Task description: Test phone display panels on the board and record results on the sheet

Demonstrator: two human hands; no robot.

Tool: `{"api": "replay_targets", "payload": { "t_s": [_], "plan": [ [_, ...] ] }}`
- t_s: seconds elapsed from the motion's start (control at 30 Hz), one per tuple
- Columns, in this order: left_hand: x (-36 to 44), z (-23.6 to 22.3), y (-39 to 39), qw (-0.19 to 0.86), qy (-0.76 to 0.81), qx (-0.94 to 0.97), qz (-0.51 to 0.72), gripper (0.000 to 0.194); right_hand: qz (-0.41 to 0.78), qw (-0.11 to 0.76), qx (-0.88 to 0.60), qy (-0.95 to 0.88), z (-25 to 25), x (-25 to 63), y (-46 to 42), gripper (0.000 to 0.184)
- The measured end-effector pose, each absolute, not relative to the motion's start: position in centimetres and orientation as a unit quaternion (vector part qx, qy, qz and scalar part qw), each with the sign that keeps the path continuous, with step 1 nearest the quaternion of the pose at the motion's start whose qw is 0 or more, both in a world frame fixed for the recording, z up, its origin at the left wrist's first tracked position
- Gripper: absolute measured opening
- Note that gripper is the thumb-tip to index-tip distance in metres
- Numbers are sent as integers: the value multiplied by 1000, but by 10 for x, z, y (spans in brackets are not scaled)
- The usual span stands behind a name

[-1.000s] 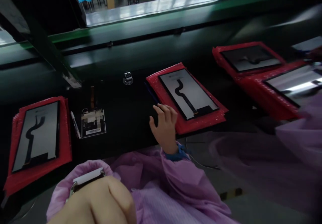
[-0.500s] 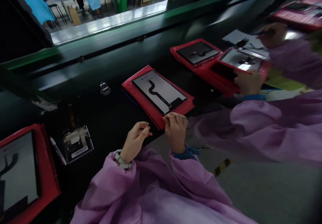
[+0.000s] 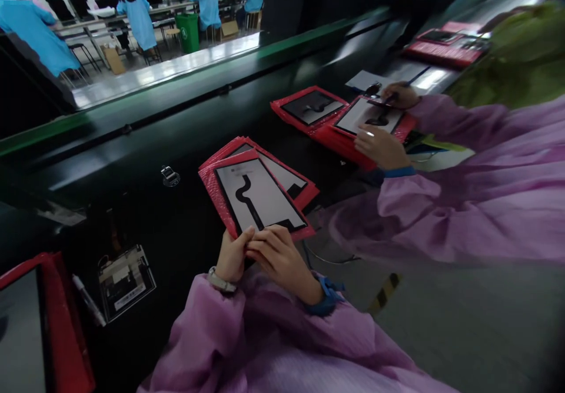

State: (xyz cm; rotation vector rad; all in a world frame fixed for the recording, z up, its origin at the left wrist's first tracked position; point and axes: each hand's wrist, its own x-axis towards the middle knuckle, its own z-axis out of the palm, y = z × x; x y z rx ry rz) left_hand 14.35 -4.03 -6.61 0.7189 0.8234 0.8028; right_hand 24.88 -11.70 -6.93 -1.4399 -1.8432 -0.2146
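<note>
Student: What is the largest element?

Instructor: The dark desk (image 3: 176, 234), whose surface fades into shadow at lower left. Next in size is a co-worker in purple sleeves (image 3: 459, 199) at right, cut off by the frame; a thin tool in that person's far hand (image 3: 399, 95) is too blurred to identify.

Student: And the panels?

Instructor: A red-wrapped stack (image 3: 311, 193) lies near the desk's front edge, its upper panel (image 3: 282, 172) partly covered. Overlapping it is the front panel (image 3: 260, 196), on a red sheet (image 3: 212, 187), its near edge at the wearer's hands and partly behind the fingers. Another panel (image 3: 22, 334) is cropped at the left.

Student: How do the hands stand?

Instructor: The left hand (image 3: 231, 257) pinches the near left corner, thumb uppermost, its other fingers hidden beneath. The right hand (image 3: 282, 263) curls over the near edge, fingertips close to the left thumb; whether it grips cannot be told.

Student: The smaller items?

Instructor: A flat board (image 3: 126, 281), its label unreadable; a pen (image 3: 88, 299) beside it; and a small metallic device (image 3: 170, 175), its details indistinct.
</note>
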Motion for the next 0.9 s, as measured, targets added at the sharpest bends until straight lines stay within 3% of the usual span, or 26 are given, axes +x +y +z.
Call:
{"api": "replay_targets", "payload": {
  "t_s": [0.2, 0.43, 0.6, 0.7, 0.8, 0.9],
  "plan": [
    [89, -47, -65, 746, 485, 255, 379, 61, -35, 482, -688, -542, -63, 265, -125, 17],
    [30, -53, -91, 681, 578, 207, 400, 69, 439, 514, -617, -403, -71, 248, -110, 51],
    [14, -61, -92, 653, 581, 331, 355, 63, 608, 539, -521, -260, -79, 238, -101, 58],
    [3, -67, -93, 511, 633, 470, 342, 66, 627, 536, -520, -221, -85, 235, -99, 61],
    [-5, -75, -95, 268, 670, 582, 375, 74, 614, 535, -535, -226, -87, 233, -98, 60],
    [-8, -85, -97, 117, 634, 667, 374, 57, 609, 529, -538, -244, -84, 231, -96, 57]
  ]
}}
